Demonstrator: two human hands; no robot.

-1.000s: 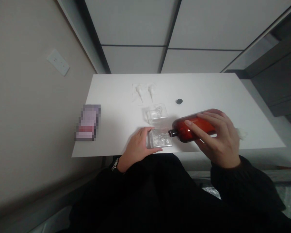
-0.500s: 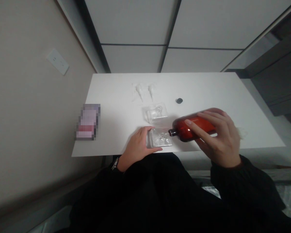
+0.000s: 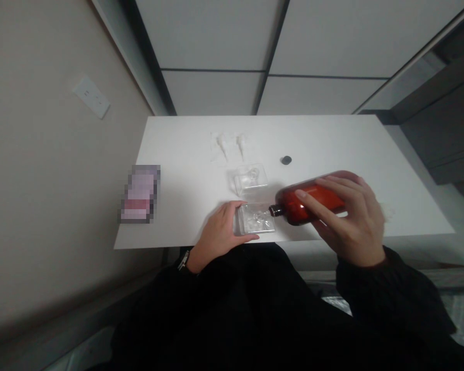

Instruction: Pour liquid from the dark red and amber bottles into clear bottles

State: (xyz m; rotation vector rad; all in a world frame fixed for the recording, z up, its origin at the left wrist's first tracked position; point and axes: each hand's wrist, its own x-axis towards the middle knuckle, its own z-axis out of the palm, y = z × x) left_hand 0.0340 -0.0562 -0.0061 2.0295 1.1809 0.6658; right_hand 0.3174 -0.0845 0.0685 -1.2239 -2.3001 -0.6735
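My right hand (image 3: 350,219) grips a red-brown translucent bottle (image 3: 313,198), tipped almost onto its side. Its dark, uncapped neck points left, over the right edge of a clear square bottle (image 3: 257,218). Thumb and fingers of my left hand (image 3: 222,226) close around that clear bottle's left end, near the table's front edge. I cannot tell whether liquid is running between the two. Just behind lies a second clear square bottle (image 3: 251,178), touched by neither hand.
Two white pump or nozzle tops (image 3: 231,146) lie at the back of the white table (image 3: 185,154). A small dark cap (image 3: 286,160) sits right of them. At the left edge lies a blurred pinkish phone-shaped item (image 3: 139,194). A wall (image 3: 42,180) borders the left side.
Almost nothing differs. Both hands keep their hold, and the red-brown bottle stays tipped at about the same angle.
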